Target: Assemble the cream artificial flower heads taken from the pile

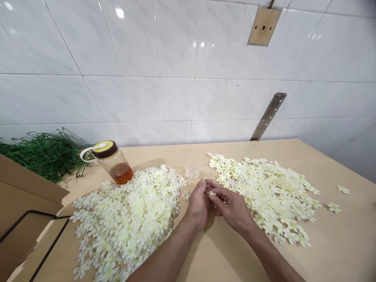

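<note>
My right hand [236,209] pinches a small pale artificial flower [211,193] between thumb and fingertips. Right against it, my left hand [199,203] is cupped with its fingers curled in; what lies inside is hidden. To the left of my hands spreads a big heap of white-yellow artificial flowers [132,215]. A second, flatter pile of the same flowers [273,188] lies to the right. One loose flower [185,195] rests beside my left hand. Just beyond my fingers sits a small clear plastic piece [193,172], its shape hard to make out.
A bottle [117,164] with amber liquid and a yellow-brown lid stands behind the left heap. Green artificial stems [44,152] lie at the far left, behind a cardboard box [26,203]. Two stray flowers [334,207] lie at right. A metal bracket [268,116] meets the tiled wall.
</note>
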Demonstrator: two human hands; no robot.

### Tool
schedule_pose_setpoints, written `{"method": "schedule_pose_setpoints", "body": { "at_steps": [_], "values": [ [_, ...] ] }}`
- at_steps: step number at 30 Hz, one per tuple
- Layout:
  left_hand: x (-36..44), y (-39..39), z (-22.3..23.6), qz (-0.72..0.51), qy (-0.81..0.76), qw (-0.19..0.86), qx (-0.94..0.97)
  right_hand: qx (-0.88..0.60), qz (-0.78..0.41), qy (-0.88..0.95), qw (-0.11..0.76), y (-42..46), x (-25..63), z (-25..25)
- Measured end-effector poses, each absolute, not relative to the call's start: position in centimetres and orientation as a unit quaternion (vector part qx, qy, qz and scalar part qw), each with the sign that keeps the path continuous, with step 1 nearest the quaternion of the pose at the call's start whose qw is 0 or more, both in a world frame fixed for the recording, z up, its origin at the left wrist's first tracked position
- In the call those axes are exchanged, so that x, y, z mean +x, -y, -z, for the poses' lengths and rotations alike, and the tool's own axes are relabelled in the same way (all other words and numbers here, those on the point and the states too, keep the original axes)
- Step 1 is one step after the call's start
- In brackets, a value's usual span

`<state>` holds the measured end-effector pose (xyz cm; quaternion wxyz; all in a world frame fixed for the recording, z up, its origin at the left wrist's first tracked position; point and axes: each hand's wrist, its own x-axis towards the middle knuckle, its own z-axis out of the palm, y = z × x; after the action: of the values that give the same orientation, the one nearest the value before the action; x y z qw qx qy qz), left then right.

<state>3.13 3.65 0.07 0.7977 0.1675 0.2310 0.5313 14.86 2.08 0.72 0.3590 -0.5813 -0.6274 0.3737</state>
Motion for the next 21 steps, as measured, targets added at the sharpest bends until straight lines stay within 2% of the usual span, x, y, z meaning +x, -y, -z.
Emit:
{"method": "schedule_pose_setpoints", "body": {
  "at_steps": [4,9,14,21],
  "values": [
    [3.2,-3.5,0.2,-0.526,-0.241,0.785,0.222,-0.573,-0.489,0.545,0.368,-2.7,15.8,-0.6],
    [4.2,-3.1,0.5,-0.504,-0.292,0.774,0.249,-0.551,-0.526,0.526,0.379,-2.8,16.3,-0.5],
    [3.2,-1.8,0.3,-0.538,-0.439,0.651,0.307,-0.484,-0.572,0.534,0.391,-2.3,15.2,-0.8],
    [-1.6,1.8,0.7,-0.548,-0.44,0.611,0.364,-0.437,-0.665,0.512,0.324,-2.3,13.1,-0.3]
  ]
}}
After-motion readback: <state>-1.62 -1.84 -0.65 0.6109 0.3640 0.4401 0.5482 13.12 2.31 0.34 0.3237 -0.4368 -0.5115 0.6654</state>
